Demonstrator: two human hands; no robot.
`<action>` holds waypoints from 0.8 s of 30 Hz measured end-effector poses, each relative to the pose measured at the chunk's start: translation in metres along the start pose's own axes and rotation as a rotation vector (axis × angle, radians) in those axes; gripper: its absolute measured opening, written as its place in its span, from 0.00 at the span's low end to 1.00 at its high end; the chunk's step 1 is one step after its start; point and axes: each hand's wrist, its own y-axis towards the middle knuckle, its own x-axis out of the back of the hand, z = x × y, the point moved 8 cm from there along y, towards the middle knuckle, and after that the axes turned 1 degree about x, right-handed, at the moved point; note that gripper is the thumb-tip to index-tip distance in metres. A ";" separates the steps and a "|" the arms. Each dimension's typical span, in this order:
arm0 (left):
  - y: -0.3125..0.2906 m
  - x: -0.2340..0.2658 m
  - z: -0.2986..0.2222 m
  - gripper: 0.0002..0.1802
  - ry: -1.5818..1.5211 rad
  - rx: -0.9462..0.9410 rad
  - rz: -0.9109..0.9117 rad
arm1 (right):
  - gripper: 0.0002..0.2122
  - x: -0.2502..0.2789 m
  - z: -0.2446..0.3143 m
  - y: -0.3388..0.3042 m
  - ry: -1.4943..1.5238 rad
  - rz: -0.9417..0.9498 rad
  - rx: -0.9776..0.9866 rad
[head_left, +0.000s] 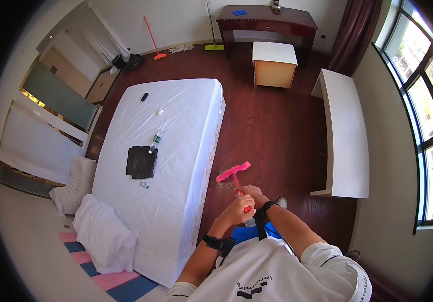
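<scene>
Both hands grip the red handle of a broom point(234, 171) with a narrow pink head, held over the dark red wooden floor just right of the bed. My left hand point(236, 210) is closed round the upper end of the handle, and a bit of red pokes out past its fingers. Farther down the handle, my right hand point(251, 192) is wrapped round it. The broom head lies tilted beyond my hands, with wispy, pale material along its edge. A black band sits on each wrist.
A bed point(186, 126) in white sheeting stands left, bearing a bottle point(156, 139) and a black cloth point(141, 162). White desk point(347, 136) lies right by the window. Beyond are a small cabinet point(274, 73), dark desk point(267, 17), another red broom point(159, 56) and a green mop point(214, 47).
</scene>
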 end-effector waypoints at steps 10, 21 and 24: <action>0.070 -0.089 0.058 0.07 -0.421 0.175 0.186 | 0.18 0.047 -0.168 -0.077 -0.144 -0.245 -0.415; 0.168 -0.163 0.064 0.17 -0.499 0.216 0.256 | 0.15 0.106 -0.244 -0.126 -0.065 -0.288 -0.508; 0.166 -0.152 0.066 0.17 -0.436 0.314 0.222 | 0.11 0.106 -0.234 -0.111 -0.011 -0.263 -0.393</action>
